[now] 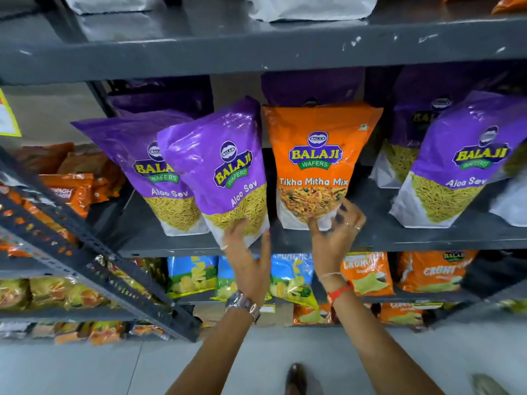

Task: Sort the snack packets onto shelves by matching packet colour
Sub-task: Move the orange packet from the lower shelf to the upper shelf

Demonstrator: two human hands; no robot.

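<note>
An orange Tikha Mitha Mix packet stands upright on the dark middle shelf among purple Aloo Sev packets. My right hand grips its bottom right corner, fingers curled on the packet. My left hand holds the lower edge of a tilted purple Aloo Sev packet just left of the orange one. Another purple packet leans behind it on the left, and one more purple packet stands at the right. More purple packets sit deeper on the shelf.
The shelf below holds blue-green chip packets and orange Crunchex packets. A slanted perforated rack post crosses the left, with orange packets behind it. White bags lie on the top shelf. Grey floor lies below.
</note>
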